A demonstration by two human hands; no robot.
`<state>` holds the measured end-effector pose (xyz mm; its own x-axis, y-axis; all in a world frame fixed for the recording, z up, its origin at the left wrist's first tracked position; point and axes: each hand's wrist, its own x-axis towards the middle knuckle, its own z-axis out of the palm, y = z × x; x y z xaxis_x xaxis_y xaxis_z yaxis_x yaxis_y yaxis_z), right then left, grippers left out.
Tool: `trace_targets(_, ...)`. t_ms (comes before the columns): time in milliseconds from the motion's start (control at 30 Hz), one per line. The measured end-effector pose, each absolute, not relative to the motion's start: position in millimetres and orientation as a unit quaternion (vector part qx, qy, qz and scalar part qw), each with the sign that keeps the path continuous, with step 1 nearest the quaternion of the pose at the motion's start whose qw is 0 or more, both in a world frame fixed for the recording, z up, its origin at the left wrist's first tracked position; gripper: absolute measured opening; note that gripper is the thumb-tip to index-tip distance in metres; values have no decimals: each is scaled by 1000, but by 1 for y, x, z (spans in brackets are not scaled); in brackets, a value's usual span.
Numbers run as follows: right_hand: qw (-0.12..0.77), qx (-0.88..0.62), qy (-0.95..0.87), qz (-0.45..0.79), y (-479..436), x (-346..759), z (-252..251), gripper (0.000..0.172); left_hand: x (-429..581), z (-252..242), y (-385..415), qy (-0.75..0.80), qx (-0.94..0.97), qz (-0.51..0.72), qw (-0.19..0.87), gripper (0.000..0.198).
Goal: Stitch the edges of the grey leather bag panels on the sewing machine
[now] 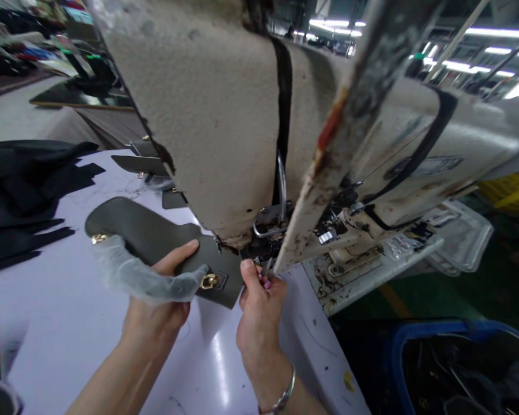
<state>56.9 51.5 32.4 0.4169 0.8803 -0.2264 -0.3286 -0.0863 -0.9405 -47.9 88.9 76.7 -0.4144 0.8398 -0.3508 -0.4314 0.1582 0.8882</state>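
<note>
My left hand [160, 308] grips a dark grey-green bag panel [142, 222], its thumb on top and its fingers underneath. A handle wrapped in clear plastic [142, 279] arches over that hand, joined to the panel by gold-coloured fittings [210, 281]. Beside the panel's right end, my right hand [262, 311] is closed, thumb pressed forward, around a small pink-and-metal tool [266, 282] mostly hidden by the fingers. Both hands are just below the head of a worn, cream sewing machine [207, 121]. Its stitching area is largely hidden from this angle.
A rusty metal bar [328, 150] slants close above my right hand. Black pieces [21, 196] are piled left on the white tabletop [47, 323]. More panels [140, 164] lie behind. A blue-rimmed bin [398, 351] stands lower right, and a clear plastic tray [473, 236] sits at right.
</note>
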Motion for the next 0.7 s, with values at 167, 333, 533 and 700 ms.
trace_targets(167, 603, -507, -237, 569, 46, 88, 41, 45, -30, 69, 46, 574, 23, 630, 522, 19)
trace_targets(333, 544, -529, -336, 558, 44, 120, 42, 40, -1, 68, 24, 545, -27, 657, 520, 17)
trace_targets(533, 518, -540, -391, 536, 52, 129, 45, 31, -1, 57, 20, 552, -31, 659, 509, 12)
trace_targets(700, 534, -514, -401, 538, 55, 127, 40, 36, -40, 53, -20, 637, 257, 389, 614, 40)
